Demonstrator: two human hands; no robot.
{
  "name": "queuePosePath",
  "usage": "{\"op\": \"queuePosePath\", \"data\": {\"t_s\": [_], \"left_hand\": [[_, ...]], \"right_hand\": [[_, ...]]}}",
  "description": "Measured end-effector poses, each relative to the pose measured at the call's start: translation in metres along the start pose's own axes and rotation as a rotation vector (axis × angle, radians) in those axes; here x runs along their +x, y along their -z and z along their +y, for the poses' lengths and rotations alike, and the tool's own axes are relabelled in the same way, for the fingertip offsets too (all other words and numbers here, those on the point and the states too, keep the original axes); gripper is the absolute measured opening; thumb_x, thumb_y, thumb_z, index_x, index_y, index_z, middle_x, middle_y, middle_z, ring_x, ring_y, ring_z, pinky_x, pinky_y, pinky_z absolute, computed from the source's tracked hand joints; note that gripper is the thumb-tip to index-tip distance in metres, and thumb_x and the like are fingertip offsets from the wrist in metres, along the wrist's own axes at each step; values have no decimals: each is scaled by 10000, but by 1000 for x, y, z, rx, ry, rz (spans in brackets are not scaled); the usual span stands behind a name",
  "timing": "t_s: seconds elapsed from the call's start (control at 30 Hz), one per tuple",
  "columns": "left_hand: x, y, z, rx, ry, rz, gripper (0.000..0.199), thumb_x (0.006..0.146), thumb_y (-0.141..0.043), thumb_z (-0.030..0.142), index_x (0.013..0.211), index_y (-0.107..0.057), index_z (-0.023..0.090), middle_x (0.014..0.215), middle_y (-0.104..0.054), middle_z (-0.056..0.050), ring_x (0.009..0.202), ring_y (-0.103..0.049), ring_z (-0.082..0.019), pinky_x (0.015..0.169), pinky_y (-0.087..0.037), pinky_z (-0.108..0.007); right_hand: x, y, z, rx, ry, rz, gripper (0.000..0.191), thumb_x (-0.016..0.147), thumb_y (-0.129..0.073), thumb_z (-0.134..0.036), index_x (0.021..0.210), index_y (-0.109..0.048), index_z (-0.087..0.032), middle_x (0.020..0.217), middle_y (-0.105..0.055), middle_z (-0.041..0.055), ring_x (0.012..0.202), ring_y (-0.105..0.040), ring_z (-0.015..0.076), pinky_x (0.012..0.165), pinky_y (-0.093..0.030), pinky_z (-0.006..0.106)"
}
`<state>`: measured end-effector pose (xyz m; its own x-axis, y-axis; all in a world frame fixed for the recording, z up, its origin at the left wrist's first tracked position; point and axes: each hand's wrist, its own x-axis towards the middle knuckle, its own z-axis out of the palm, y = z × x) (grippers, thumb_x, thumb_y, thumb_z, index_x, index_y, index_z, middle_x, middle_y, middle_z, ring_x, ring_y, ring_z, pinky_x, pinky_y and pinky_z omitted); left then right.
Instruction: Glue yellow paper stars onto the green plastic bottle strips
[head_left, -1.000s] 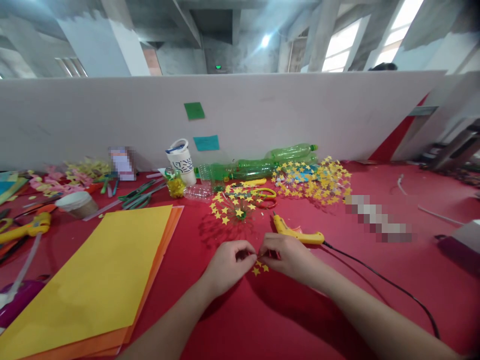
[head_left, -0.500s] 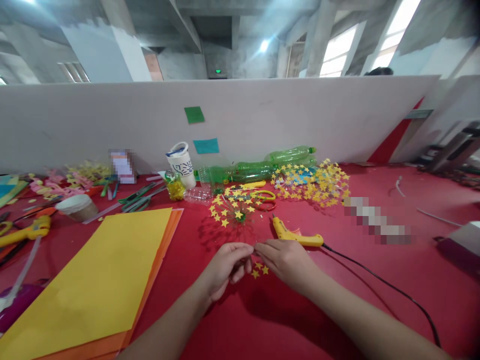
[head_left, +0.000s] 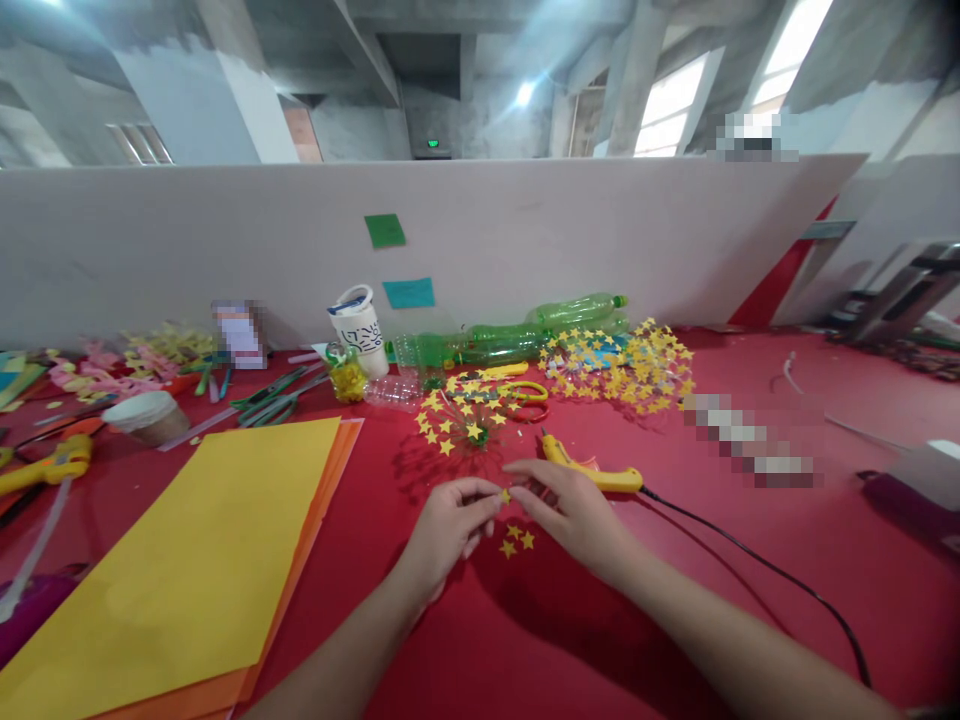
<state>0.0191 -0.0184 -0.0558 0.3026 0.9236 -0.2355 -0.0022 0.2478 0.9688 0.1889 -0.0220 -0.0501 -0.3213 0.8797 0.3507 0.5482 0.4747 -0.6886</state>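
Note:
Between my two hands is a small yellow paper star (head_left: 505, 496). My left hand (head_left: 452, 522) pinches it between thumb and fingertips. My right hand (head_left: 568, 505) is at the star's other side, thumb and fingers apart; whether its fingertips touch the star I cannot tell. Just below lie 3 loose yellow stars (head_left: 508, 549) on the red table. Beyond my hands stands a cut green plastic bottle piece (head_left: 480, 437) with thin strips fanned out, many tipped with yellow stars. A yellow hot glue gun (head_left: 592, 467) lies behind my right hand, its black cord running right.
Yellow sheets (head_left: 180, 560) over orange ones lie at the left. Scissors (head_left: 534, 394), green plastic bottles (head_left: 502, 346), a white cup (head_left: 360, 330) and another star-covered bunch (head_left: 637, 370) line the back, before a pale partition (head_left: 525, 240). A second glue gun (head_left: 56, 465) is far left.
My right hand's fingers have lifted and spread from the fingertips of my left, and the small star now shows between them. The view has shifted slightly.

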Motion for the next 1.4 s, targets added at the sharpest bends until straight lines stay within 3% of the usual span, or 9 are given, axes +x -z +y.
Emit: {"op": "queuePosePath", "data": {"t_s": [0.13, 0.37, 0.57, 0.63, 0.73, 0.87, 1.07, 1.27, 1.4], "left_hand": [[-1, -4, -2, 74, -17, -1, 202, 713, -600, 337, 750, -602, 138, 466, -496, 56, 311, -300, -27, 331, -178, -181], [-2, -4, -1, 138, -72, -20, 191, 740, -565, 346, 735, -568, 155, 480, -482, 63, 322, -307, -34, 331, -192, -176], [-8, -4, 9, 237, -141, 105, 175, 739, -566, 347, 727, -550, 173, 474, -456, 74, 337, -322, -39, 349, -236, -171], [-8, -2, 9, 236, -165, 136, 172, 743, -561, 348, 744, -554, 176, 470, -453, 74, 339, -319, -42, 352, -240, -174], [-5, 1, 6, 230, -192, 156, 173, 755, -551, 350, 760, -561, 178, 476, -452, 74, 342, -316, -41, 354, -245, -173], [-4, 5, 5, 224, -216, 196, 180, 755, -558, 354, 785, -570, 178, 492, -468, 71, 347, -333, -41, 351, -249, -169], [-6, 7, 9, 153, -249, 293, 200, 733, -585, 362, 789, -581, 170, 473, -468, 72, 343, -321, -38, 341, -236, -162], [-2, 10, 4, 131, -283, 310, 191, 746, -580, 347, 816, -590, 169, 504, -467, 66, 403, -359, -42, 369, -254, -147], [-1, 13, 2, 115, -310, 339, 176, 754, -572, 341, 811, -587, 175, 537, -472, 63, 423, -365, -44, 386, -274, -148]], "right_hand": [[2, -2, 2, 0, 12, 10, 79, 789, -571, -192, 710, -568, -193, 696, -571, -12, 646, -532, 123, 581, -402, 227], [3, 2, -1, -15, -5, -16, 91, 808, -520, -174, 721, -545, -187, 684, -553, -20, 630, -508, 107, 565, -372, 201], [5, 58, 26, -627, -50, -183, 320, 697, -526, -115, 1001, -583, -194, 952, -595, 65, 862, -550, 197, 708, -374, 269], [3, 66, 38, -745, -120, -316, 368, 638, -560, -120, 999, -592, -187, 982, -581, 91, 895, -547, 232, 721, -373, 293], [2, 62, 46, -828, -187, -361, 287, 642, -533, -100, 914, -601, -159, 963, -563, 120, 868, -551, 240, 688, -367, 300], [6, 60, 41, -793, -187, -325, 237, 661, -518, -112, 891, -559, -153, 918, -552, 87, 747, -559, 177, 622, -356, 257], [9, 76, 13, -368, -1, 72, 185, 721, -546, -185, 880, -451, -190, 808, -494, 13, 660, -465, 135, 576, -345, 227], [-1, 52, -13, -41, 157, -130, 106, 825, -515, -287, 795, -485, -189, 765, -510, 13, 651, -468, 125, 595, -366, 243], [-6, 39, -11, -12, 134, -120, 153, 826, -524, -326, 757, -491, -192, 705, -504, 1, 604, -462, 121, 554, -370, 250]]}}
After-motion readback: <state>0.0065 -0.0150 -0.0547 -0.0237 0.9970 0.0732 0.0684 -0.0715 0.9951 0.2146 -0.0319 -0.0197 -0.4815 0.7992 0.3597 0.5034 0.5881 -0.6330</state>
